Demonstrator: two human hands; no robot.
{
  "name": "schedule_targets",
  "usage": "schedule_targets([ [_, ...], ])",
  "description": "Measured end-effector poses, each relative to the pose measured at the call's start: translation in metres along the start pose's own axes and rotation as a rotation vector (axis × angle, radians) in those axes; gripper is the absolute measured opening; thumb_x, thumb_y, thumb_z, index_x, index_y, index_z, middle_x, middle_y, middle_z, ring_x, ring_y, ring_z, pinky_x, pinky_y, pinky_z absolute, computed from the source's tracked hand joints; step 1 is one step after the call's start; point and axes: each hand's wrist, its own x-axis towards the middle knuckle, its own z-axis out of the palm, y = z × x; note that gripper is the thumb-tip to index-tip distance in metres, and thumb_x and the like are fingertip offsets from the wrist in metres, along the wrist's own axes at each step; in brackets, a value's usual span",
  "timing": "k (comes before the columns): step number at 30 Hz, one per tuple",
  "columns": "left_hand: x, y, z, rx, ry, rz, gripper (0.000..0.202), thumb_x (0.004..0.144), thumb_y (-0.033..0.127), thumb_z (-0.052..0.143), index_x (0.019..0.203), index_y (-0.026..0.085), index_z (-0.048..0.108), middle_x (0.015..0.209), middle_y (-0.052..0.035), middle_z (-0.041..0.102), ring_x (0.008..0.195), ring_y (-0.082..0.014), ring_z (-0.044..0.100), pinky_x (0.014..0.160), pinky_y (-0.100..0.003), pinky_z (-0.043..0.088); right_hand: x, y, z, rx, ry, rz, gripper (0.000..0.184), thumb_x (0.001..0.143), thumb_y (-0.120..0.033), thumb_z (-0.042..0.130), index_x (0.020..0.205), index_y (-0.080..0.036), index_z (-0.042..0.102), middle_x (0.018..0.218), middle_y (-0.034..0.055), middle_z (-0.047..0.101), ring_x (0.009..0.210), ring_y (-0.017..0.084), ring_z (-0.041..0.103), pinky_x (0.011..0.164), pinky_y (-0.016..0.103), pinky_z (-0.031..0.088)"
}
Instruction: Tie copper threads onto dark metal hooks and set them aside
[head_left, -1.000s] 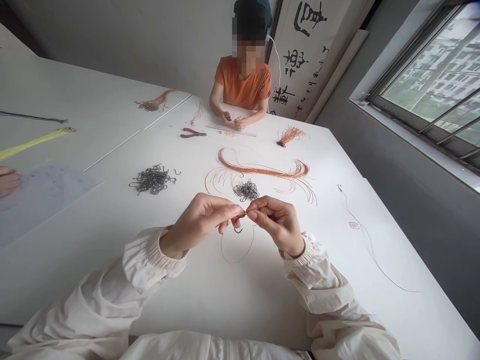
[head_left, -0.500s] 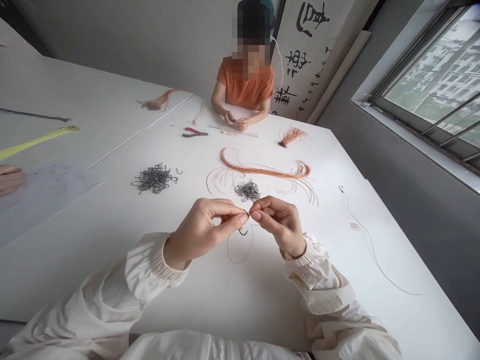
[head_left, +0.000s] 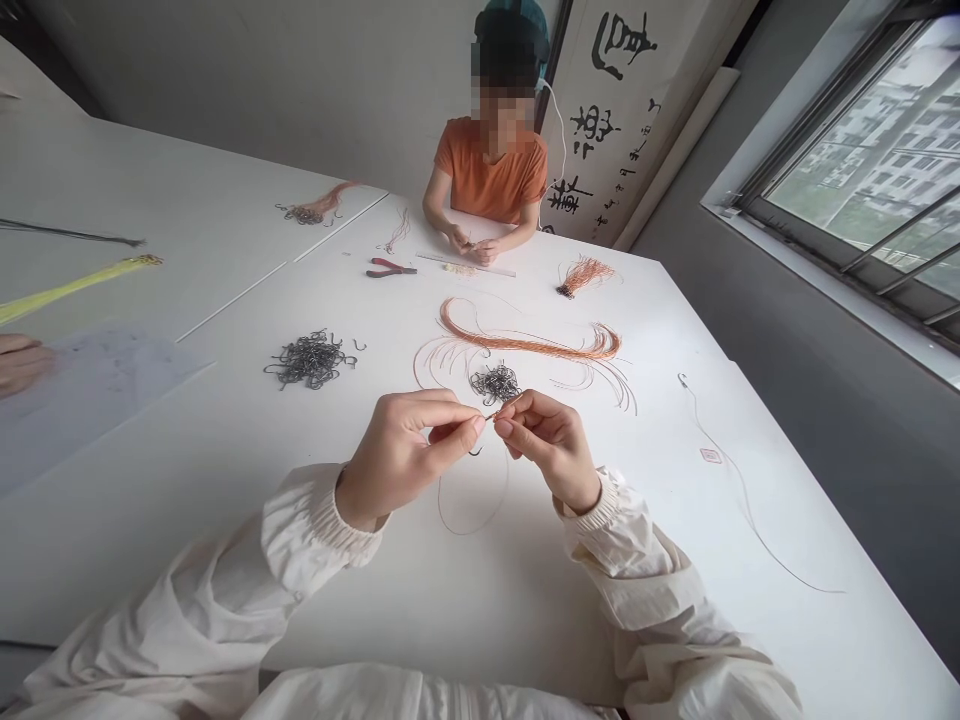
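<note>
My left hand (head_left: 420, 445) pinches a dark fish hook (head_left: 475, 452) between thumb and forefinger; its bend shows just below the fingertips. Close beside it, my right hand (head_left: 551, 440) is closed in a pinch on a thin orange line (head_left: 504, 500), which hangs in a loop below both hands. How the line meets the hook shank is too small to tell. Just beyond my fingertips lies a small pile of dark hooks (head_left: 496, 382). Behind that pile stretches a curved bundle of orange lines (head_left: 525, 342).
A larger pile of hooks (head_left: 311, 360) lies to the left, with red-handled pliers (head_left: 390, 267) beyond. One hook with line (head_left: 739, 480) lies at right. Across the table a person in an orange shirt (head_left: 491, 170) works. Another person's hand (head_left: 22, 362) rests at far left.
My fingertips have moved slightly up and left and a little apart, so a bit of the hook shank shows between them. The hanging line loop has shifted left and widened.
</note>
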Motion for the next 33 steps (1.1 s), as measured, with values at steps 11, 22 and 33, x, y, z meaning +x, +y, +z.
schedule_targets([
  [11, 0.003, -0.012, 0.001, 0.187, -0.2, 0.101, 0.029, 0.085, 0.01, 0.055, 0.057, 0.015, 0.059, 0.055, 0.0017, 0.049, 0.052, -0.0088, 0.042, 0.05, -0.022, 0.035, -0.011, -0.026, -0.005, -0.598, -0.111, -0.185, 0.009, 0.087, -0.017, 0.057, 0.087, -0.016, 0.066, 0.07, 0.0019, 0.06, 0.059, 0.009, 0.043, 0.057, 0.024, 0.039],
  [22, -0.002, 0.001, 0.002, 0.101, -0.315, 0.202, 0.027, 0.087, 0.01, 0.053, 0.063, 0.014, 0.066, 0.059, 0.0001, 0.053, 0.051, -0.0078, 0.041, 0.051, -0.023, 0.037, 0.01, -0.021, -0.024, -0.097, -0.288, 0.196, 0.015, 0.08, -0.026, 0.07, 0.079, -0.012, 0.065, 0.064, 0.0004, 0.056, 0.059, 0.008, 0.047, 0.058, 0.023, 0.041],
  [33, 0.003, -0.008, -0.001, 0.233, -0.121, 0.211, 0.024, 0.088, 0.012, 0.054, 0.066, 0.016, 0.065, 0.056, 0.0009, 0.05, 0.054, -0.0098, 0.042, 0.052, -0.023, 0.036, -0.005, -0.015, -0.011, -0.371, -0.141, -0.02, 0.009, 0.084, -0.022, 0.063, 0.082, -0.015, 0.067, 0.071, 0.0034, 0.063, 0.061, 0.01, 0.051, 0.058, 0.024, 0.044],
])
